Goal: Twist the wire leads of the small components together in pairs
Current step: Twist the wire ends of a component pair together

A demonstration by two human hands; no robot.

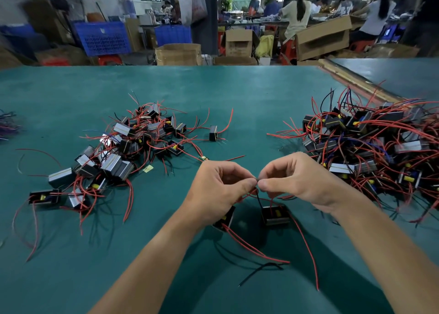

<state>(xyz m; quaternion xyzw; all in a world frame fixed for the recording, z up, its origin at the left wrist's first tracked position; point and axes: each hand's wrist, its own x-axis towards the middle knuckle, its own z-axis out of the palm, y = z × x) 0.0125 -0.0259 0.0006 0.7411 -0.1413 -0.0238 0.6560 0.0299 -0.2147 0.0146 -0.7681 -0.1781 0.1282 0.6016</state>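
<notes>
Pinching fingertips: the left grip (221,185) and right grip (297,178) meet thumb to thumb, each narrow and closed on the wire leads (257,179) just above the green desk (213,88).
From the pinch, red and black leads drop to two small black components: one (224,218) partly hidden under the left wrist, the other (275,215) just beside it, below the right grip, showing a yellow patch on top. Their free red leads (261,252) and a black lead (261,266) trail toward the near edge. A loose pile of like components (123,147) lies to the left and a denser pile (370,142) to the right, both well apart from the grips. A lone component (213,133) stands between the piles, farther back. A yellow scrap (147,169) lies by the left pile.
</notes>
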